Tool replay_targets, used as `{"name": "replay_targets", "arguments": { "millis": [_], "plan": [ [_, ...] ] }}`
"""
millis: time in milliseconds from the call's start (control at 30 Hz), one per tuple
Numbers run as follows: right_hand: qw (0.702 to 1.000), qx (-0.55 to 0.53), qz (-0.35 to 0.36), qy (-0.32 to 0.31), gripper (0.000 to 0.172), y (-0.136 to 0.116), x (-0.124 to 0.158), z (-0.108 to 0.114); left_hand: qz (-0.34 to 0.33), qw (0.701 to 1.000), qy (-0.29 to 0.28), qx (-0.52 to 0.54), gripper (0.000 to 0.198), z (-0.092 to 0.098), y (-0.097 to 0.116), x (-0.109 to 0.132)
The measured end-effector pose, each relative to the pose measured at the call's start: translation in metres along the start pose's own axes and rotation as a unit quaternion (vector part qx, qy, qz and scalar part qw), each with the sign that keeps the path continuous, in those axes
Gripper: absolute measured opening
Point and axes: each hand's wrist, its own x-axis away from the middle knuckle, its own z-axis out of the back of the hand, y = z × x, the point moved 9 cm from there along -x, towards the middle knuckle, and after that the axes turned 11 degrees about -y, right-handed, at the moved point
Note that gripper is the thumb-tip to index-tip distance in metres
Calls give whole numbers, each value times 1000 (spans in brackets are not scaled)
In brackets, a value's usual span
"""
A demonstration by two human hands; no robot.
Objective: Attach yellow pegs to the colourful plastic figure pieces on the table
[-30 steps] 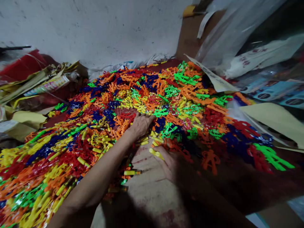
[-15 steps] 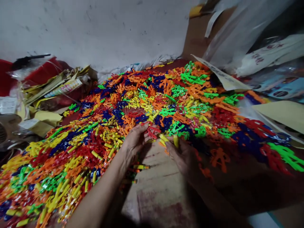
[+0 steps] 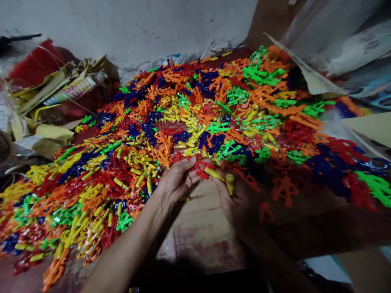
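Note:
In the head view my left hand (image 3: pixel 180 177) is closed on a small red plastic piece (image 3: pixel 200 169), its thumb on top. My right hand (image 3: pixel 233 199) pinches a short yellow tube (image 3: pixel 214 174) whose tip meets the red piece. A second yellow piece (image 3: pixel 229 183) stands up between the fingers of that hand. Whether the tube and the red piece are joined, I cannot tell. Beneath both hands lies a worn, pale board (image 3: pixel 201 232). Around them spreads a heap of bright plastic pieces (image 3: pixel 165 148) in red, orange, blue, green and yellow.
At the left are a red container (image 3: pixel 38 63) and crumpled yellow paper packaging (image 3: pixel 55 136). A white wall (image 3: pixel 146 28) rises behind the heap. Plastic bags (image 3: pixel 360 53) and a pale sheet (image 3: pixel 305 69) stand at the right.
The camera view has shifted slightly. The yellow tube in my right hand has come closer to the red piece, and its tip now overlaps it. My left hand keeps its hold.

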Motion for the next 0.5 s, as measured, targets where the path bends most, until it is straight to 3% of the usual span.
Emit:
{"name": "replay_targets", "arguments": {
  "millis": [67, 200, 367, 500],
  "plan": [
    [996, 42, 71, 22, 11, -7, 6, 4, 10, 1000, 12, 17, 17, -3, -4, 3],
    [972, 126, 196, 21, 29, -20, 16, 3, 54, 996, 45, 60, 18, -3, -21, 8],
    [957, 187, 221, 23, 35, -29, 23, 5, 48, 996, 45, 58, 18, -1, -27, 10],
    [939, 255, 231, 27, 35, -39, 30, 3, -16, 998, 24, -51, 4, -6, -15, 12]
  ]
}}
